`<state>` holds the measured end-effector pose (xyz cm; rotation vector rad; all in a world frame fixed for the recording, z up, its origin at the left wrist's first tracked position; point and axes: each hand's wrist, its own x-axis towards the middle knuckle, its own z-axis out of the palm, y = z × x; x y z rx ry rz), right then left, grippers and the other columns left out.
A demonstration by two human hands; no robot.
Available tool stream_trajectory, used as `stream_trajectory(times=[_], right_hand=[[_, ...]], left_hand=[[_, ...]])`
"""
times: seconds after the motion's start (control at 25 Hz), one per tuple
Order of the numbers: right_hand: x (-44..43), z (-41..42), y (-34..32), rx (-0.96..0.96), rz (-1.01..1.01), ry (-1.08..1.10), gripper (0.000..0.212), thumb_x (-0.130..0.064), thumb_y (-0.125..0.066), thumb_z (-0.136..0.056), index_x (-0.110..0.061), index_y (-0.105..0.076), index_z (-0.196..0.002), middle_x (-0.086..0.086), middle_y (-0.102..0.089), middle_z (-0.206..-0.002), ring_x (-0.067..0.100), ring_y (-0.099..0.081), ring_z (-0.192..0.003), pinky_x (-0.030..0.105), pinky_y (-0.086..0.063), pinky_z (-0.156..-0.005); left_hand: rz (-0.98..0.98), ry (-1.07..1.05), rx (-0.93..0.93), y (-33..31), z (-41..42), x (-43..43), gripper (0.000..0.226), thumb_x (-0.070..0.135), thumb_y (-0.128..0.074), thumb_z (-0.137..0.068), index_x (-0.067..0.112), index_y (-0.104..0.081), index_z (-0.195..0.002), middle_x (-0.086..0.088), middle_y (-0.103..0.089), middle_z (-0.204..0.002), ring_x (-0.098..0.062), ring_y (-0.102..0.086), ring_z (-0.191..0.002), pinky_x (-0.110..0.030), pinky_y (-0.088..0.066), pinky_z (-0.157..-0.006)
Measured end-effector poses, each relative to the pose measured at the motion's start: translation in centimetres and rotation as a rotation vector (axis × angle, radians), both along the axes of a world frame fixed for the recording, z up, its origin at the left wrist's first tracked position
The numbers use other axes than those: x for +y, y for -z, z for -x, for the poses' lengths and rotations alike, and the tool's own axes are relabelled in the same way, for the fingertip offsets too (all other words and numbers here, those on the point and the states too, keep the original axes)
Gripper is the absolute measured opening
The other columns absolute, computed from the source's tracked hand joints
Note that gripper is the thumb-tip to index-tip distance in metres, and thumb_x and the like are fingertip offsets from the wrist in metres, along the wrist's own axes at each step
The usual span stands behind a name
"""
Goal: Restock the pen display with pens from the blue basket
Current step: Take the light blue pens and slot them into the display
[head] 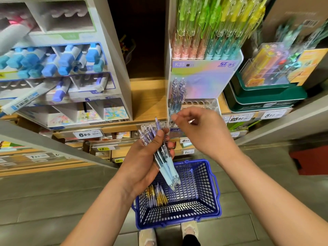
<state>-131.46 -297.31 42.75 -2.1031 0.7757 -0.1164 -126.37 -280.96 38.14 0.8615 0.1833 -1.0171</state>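
Observation:
My left hand (142, 157) grips a bundle of clear pens with pale blue grips (164, 157), tips pointing down over the blue basket (211, 197) on the floor. A few gold-and-clear pens (156, 194) lie in the basket's left side. The pen display (204, 77) is a holographic stand marked K35, with green, yellow, pink and teal pens in its top tier. Several matching blue pens (177, 93) stand at the left end of its lower holed rack (200, 103). My right hand (200, 128) hovers in front of that rack, fingers loosely curled and holding nothing, fingertips just below the standing pens.
A white highlighter display (62, 77) with blue markers stands to the left, with a wooden shelf gap (147, 100) between it and the pen stand. Green boxes with a clear pen case (266, 89) sit to the right. Price tags line the shelf edges. My shoes (190, 229) touch the basket.

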Motion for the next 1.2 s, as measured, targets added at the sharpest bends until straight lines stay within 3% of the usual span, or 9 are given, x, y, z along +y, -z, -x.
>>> stream_trajectory(times=[0.16, 0.24, 0.4, 0.52, 0.64, 0.96, 1.08, 1.2], right_hand=[[1.7, 0.6, -0.2, -0.012, -0.498, -0.038, 0.006, -0.026, -0.073, -0.092, -0.024, -0.078, -0.094, -0.005, -0.074, -0.07, 0.003, -0.066, -0.058, 0.009, -0.048, -0.052], [1.7, 0.5, -0.4, -0.061, -0.579, -0.003, 0.006, -0.018, -0.073, -0.091, -0.017, -0.078, -0.096, 0.002, -0.072, -0.071, 0.009, -0.065, -0.058, 0.015, -0.052, -0.052], [1.0, 0.3, -0.9, -0.158, -0.42, 0.01, 0.012, -0.023, -0.07, -0.094, -0.022, -0.077, -0.103, 0.002, -0.077, -0.088, 0.017, -0.071, -0.073, 0.03, -0.061, -0.074], [-0.7, 0.0, -2.5, -0.442, -0.392, 0.045, 0.013, -0.012, -0.068, -0.094, -0.011, -0.075, -0.105, -0.003, -0.075, -0.08, 0.009, -0.068, -0.07, 0.024, -0.058, -0.07], [-2.3, -0.3, -3.8, -0.641, -0.174, 0.109, 0.009, -0.011, -0.07, -0.094, -0.017, -0.072, -0.1, -0.005, -0.075, -0.082, 0.011, -0.074, -0.074, 0.028, -0.061, -0.074], [-1.8, -0.6, -1.5, -0.568, 0.054, 0.04, 0.015, -0.016, -0.074, -0.091, -0.014, -0.075, -0.106, 0.0, -0.077, -0.095, 0.011, -0.075, -0.087, 0.038, -0.061, -0.084], [-1.6, -0.8, -0.9, -0.519, 0.059, 0.014, 0.016, -0.017, -0.077, -0.089, -0.016, -0.077, -0.104, -0.004, -0.077, -0.093, 0.005, -0.074, -0.086, 0.032, -0.06, -0.085], [-1.3, -1.1, -0.5, -0.437, 0.18, -0.022, 0.016, -0.021, -0.08, -0.085, -0.018, -0.079, -0.101, -0.01, -0.076, -0.086, 0.002, -0.072, -0.081, 0.022, -0.058, -0.08]], left_hand=[[-0.037, 0.021, -0.074, 0.2, 0.3, -0.1, 0.023, 0.022, -0.067, -0.09, 0.01, -0.079, -0.105, -0.009, -0.073, -0.091, -0.017, -0.071, -0.079, -0.031, -0.061, -0.073], [-0.045, 0.003, -0.077, 0.2, 0.4, -0.2, 0.024, 0.024, -0.066, -0.09, 0.01, -0.08, -0.104, -0.01, -0.075, -0.093, -0.018, -0.073, -0.08, -0.031, -0.061, -0.073], [-0.058, -0.017, -0.038, -0.2, 0.4, -0.3, 0.03, 0.031, -0.061, -0.094, 0.011, -0.082, -0.093, -0.011, -0.077, -0.092, -0.018, -0.074, -0.08, -0.031, -0.061, -0.073], [-0.059, -0.042, 0.074, -0.4, 0.2, -0.3, 0.031, 0.03, -0.062, -0.095, 0.003, -0.075, -0.098, -0.014, -0.077, -0.091, -0.021, -0.075, -0.078, -0.033, -0.063, -0.069], [-0.038, -0.029, 0.117, -0.6, 0.2, -0.2, 0.025, 0.018, -0.054, -0.1, 0.0, -0.066, -0.11, -0.019, -0.077, -0.098, -0.025, -0.076, -0.083, -0.034, -0.064, -0.073], [-0.035, -0.019, 0.153, -0.9, 0.4, -0.4, 0.023, 0.01, -0.043, -0.106, -0.001, -0.054, -0.122, -0.021, -0.077, -0.104, -0.024, -0.076, -0.081, -0.032, -0.064, -0.071], [-0.054, -0.025, 0.144, -0.4, 0.4, -0.3, 0.035, 0.012, -0.049, -0.103, -0.012, -0.054, -0.128, -0.023, -0.075, -0.112, -0.022, -0.076, -0.084, -0.031, -0.063, -0.073], [-0.064, -0.037, 0.105, -0.1, 0.5, -0.3, 0.026, 0.016, -0.055, -0.101, -0.005, -0.063, -0.115, -0.024, -0.073, -0.119, -0.022, -0.077, -0.089, -0.032, -0.063, -0.076]])
